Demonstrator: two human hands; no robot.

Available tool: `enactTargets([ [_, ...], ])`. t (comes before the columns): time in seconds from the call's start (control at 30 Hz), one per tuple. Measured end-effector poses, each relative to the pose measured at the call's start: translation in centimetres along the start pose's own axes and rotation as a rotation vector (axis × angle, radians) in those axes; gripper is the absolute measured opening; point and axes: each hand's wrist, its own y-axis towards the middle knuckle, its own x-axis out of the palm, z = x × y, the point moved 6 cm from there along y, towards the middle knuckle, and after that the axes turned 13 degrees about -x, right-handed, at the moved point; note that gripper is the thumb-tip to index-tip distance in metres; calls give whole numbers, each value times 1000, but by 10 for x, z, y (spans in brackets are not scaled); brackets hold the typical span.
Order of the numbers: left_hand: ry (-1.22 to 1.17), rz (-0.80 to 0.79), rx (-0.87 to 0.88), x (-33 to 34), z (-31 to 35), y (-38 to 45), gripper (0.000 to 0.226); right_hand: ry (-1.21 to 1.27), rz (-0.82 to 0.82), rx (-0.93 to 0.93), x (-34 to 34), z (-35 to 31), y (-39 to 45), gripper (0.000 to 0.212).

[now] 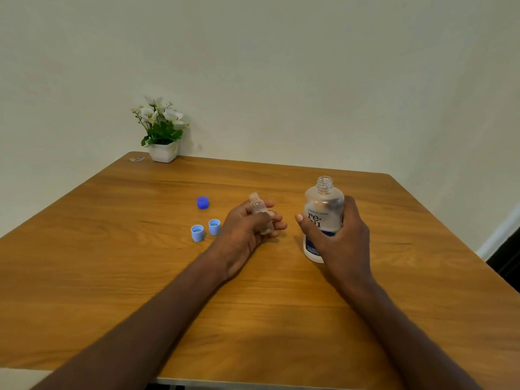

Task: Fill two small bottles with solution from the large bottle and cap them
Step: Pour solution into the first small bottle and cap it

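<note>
One potted plant (162, 128) with white flowers stands at the far left corner of the wooden tabletop (112, 249). Three caps lie loose left of centre: one dark blue cap (203, 202) farther back, and two light blue caps (197, 233) (214, 227) side by side, open ends up. Just right of them, the left hand (247, 232) is closed around one small clear bottle (260, 213), uncapped and tilted. Only one small bottle shows. The right hand (337, 237) grips one large bottle (323, 209), upright and uncapped; its label reads "re", the rest hidden by the thumb.
</note>
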Motion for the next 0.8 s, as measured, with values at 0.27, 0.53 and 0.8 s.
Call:
enactTargets([
  [0.27, 282, 204, 126, 1, 3, -4, 37, -40, 2, -42, -1, -5, -1, 68],
  [0.53, 509, 567, 401, -16, 25, -17, 35, -40, -9, -87, 22, -18, 10, 68],
  [0.8, 738, 855, 674, -34, 56, -35, 47, -95, -101, -222, 73, -26, 45, 77],
])
